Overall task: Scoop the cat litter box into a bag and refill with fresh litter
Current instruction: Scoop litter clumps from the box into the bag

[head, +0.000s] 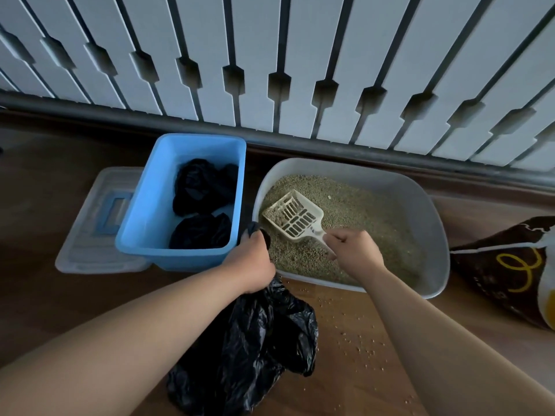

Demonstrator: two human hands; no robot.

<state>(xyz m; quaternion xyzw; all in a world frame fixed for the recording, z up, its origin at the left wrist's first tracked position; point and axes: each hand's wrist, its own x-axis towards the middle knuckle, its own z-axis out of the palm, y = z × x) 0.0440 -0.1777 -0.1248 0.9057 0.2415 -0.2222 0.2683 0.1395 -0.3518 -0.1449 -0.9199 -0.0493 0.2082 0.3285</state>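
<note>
Bin (168,250) btw lid (90,250) & litter box (426,217)

no legible text — sack (495,265) print blurred

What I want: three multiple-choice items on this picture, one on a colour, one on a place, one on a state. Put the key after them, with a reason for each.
1. What colour is the bin beside the litter box? A red; B blue; C green.
2. Where is the scoop? A in the bin; B hanging on a hook; C in the litter box, over the litter.
3. What is the left hand doing? A gripping the black bag; B resting open on a table; C holding the scoop.

Key:
1 B: the bin's walls are plainly blue.
2 C: the right hand holds the scoop by its handle above the litter.
3 A: the left hand is clenched round the top of the bag.
</note>
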